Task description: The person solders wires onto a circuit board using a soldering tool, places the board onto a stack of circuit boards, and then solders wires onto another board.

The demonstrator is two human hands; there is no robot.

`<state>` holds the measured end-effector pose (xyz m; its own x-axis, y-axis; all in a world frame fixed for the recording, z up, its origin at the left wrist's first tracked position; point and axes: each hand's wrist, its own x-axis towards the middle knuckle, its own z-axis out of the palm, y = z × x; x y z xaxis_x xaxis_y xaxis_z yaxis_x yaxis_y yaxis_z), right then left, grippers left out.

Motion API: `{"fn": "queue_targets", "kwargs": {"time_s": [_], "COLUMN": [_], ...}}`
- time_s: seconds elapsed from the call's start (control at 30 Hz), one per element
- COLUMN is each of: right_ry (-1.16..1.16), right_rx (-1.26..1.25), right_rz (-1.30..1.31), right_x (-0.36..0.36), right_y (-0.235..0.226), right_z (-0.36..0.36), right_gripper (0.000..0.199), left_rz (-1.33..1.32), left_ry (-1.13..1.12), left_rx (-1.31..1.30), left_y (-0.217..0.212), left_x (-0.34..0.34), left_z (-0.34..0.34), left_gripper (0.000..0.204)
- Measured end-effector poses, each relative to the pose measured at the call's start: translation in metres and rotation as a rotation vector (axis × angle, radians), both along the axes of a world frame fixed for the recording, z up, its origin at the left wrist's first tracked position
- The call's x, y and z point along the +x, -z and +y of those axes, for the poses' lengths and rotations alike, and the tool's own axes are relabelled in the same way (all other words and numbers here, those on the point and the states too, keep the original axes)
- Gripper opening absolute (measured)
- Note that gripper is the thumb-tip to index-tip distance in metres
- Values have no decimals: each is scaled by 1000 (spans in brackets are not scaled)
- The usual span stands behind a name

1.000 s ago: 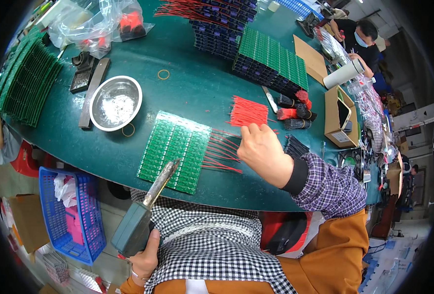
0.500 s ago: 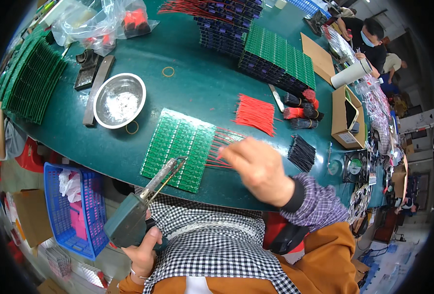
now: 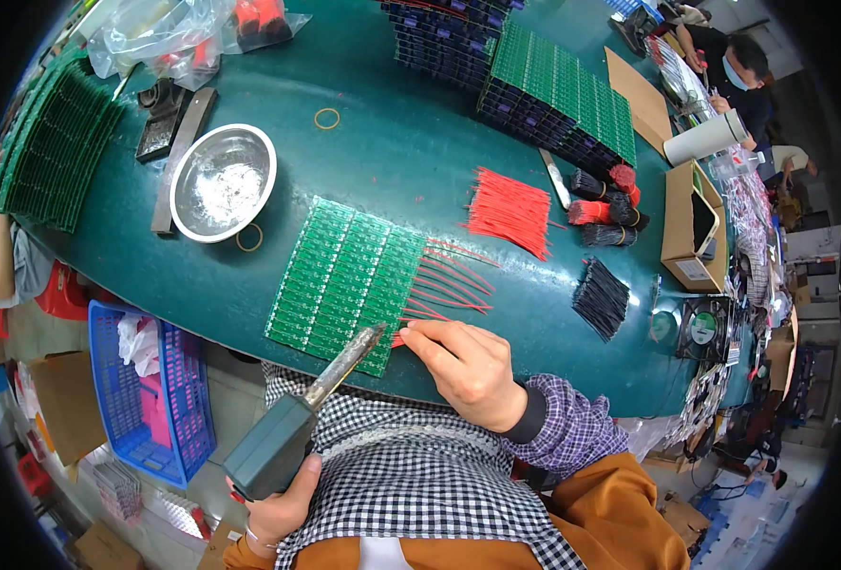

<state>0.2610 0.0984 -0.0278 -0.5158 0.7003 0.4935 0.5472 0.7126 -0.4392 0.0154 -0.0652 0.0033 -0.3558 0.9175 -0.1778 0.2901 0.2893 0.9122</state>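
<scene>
My left hand (image 3: 285, 508) is closed around a soldering gun (image 3: 273, 448) with a dark green body. Its metal tip reaches up over the lower right part of a green circuit board panel (image 3: 340, 271), which lies flat on the table. With thumb and forefinger, my right hand (image 3: 468, 370) pinches a red wire (image 3: 401, 334) at the panel's right edge, close to the gun's tip. Several other red wires (image 3: 453, 285) stick out rightward from that same edge. Beyond my right hand lie a pile of loose red wires (image 3: 509, 214) and a pile of black wires (image 3: 601, 299).
A metal bowl (image 3: 223, 185) stands left of the panel, beside a metal bar (image 3: 181, 161). Stacked boards (image 3: 563, 90) rise at the back, more (image 3: 55, 142) at far left. Wire bundles (image 3: 610, 209) and a cardboard box (image 3: 694, 228) are at right. A co-worker (image 3: 734, 71) sits beyond.
My right hand has come down and left to the panel's edge with a red wire. The soldering gun's tip has shifted right and down, toward that edge. The whole view has shifted slightly.
</scene>
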Motion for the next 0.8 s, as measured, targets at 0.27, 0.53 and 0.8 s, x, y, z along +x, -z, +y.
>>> {"fn": "queue_targets", "kwargs": {"time_s": [0.27, 0.53, 0.8], "right_ry": [-20, -20, -18], "right_rx": [6, 24, 62], "right_rz": [-29, -35, -70], "right_x": [1, 0, -1], "right_y": [-1, -1, -4], "right_z": [-1, -2, -2], "right_gripper": [30, 32, 33], "left_rz": [100, 201, 177], "left_ry": [113, 181, 194], "left_rx": [-36, 31, 15], "left_y": [2, 5, 4], "left_x": [-2, -6, -4], "left_z": [4, 4, 10], "left_gripper": [28, 27, 24]}}
